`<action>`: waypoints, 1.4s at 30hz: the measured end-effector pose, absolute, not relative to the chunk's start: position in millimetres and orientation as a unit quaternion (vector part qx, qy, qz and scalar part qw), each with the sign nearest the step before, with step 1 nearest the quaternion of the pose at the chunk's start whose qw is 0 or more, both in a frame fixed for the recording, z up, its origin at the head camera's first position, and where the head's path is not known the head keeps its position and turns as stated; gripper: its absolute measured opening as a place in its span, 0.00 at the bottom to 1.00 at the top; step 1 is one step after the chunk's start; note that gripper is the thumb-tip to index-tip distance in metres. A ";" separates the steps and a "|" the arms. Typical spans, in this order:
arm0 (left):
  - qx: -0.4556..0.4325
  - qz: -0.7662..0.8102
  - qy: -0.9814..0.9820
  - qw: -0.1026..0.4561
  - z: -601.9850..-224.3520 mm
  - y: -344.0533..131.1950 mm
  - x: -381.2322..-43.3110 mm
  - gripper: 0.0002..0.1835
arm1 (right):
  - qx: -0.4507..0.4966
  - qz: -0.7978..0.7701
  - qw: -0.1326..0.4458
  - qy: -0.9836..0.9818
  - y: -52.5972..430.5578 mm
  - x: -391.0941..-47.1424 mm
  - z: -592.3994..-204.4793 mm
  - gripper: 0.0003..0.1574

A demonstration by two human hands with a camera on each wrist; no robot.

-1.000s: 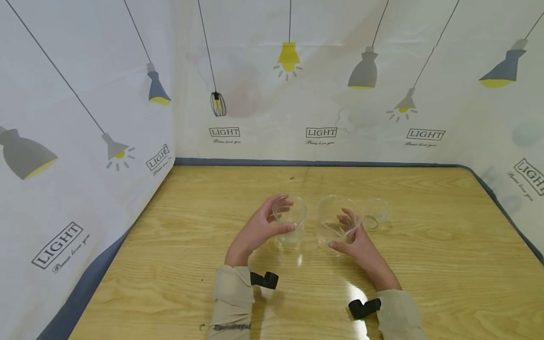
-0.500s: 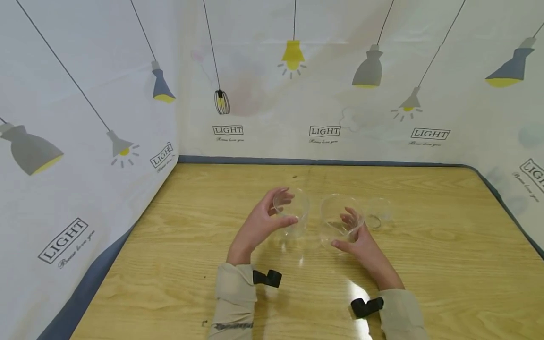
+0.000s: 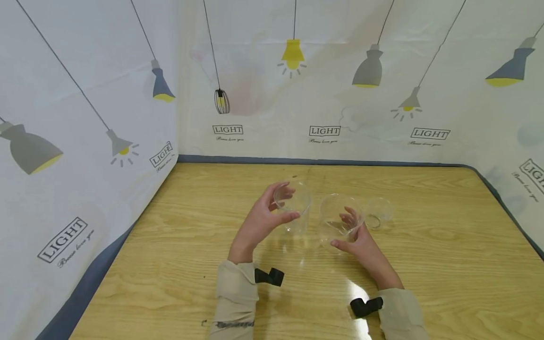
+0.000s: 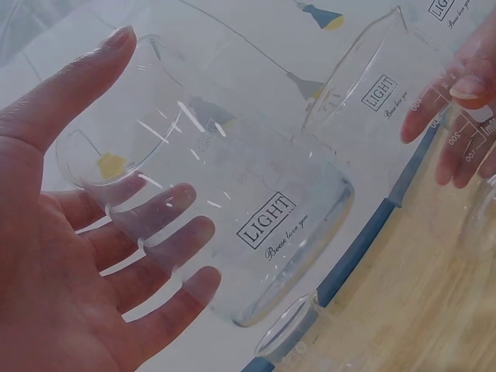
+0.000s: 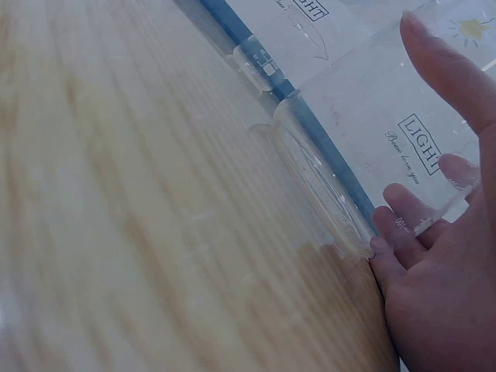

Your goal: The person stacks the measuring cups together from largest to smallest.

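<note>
My left hand (image 3: 267,212) grips a clear glass beaker (image 4: 256,225), thumb on the near side and fingers round the far side. It is raised and tilted in the left wrist view. Just below its base shows the rim of a smaller glass vessel (image 4: 288,329). To the right, my right hand (image 3: 359,238) holds a wider clear beaker (image 3: 333,226) with white volume marks, thumb in front and fingers behind. Its base (image 5: 322,178) rests on the table in the right wrist view. The two held beakers stand apart, side by side.
A small clear glass vessel (image 3: 380,210) stands behind and right of the right hand. The wood-grain table (image 3: 446,255) carries everything. A pale lamp-printed cloth (image 3: 263,108) with a blue lower edge encloses the back and sides.
My left hand has moved up and slightly away from me with its beaker. The right hand and its beaker have hardly moved. The head view has shifted a little.
</note>
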State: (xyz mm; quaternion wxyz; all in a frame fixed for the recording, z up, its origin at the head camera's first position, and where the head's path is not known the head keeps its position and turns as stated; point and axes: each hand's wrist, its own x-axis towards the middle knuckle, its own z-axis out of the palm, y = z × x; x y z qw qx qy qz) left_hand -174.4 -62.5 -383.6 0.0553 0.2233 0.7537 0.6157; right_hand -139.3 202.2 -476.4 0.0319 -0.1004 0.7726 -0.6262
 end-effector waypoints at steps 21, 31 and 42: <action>0.245 0.612 0.752 0.033 -342.1 -51.5 -162.6 0.36 | -0.100 -0.628 0.024 0.771 202.9 -141.0 -477.5 0.56; 0.247 0.608 0.754 0.031 -338.0 -44.1 -162.4 0.38 | -0.093 -0.637 0.026 0.765 203.2 -141.4 -477.9 0.56; 0.263 0.618 0.741 0.015 -330.7 -38.4 -160.1 0.38 | -0.096 -0.643 0.019 0.760 201.2 -140.9 -476.7 0.56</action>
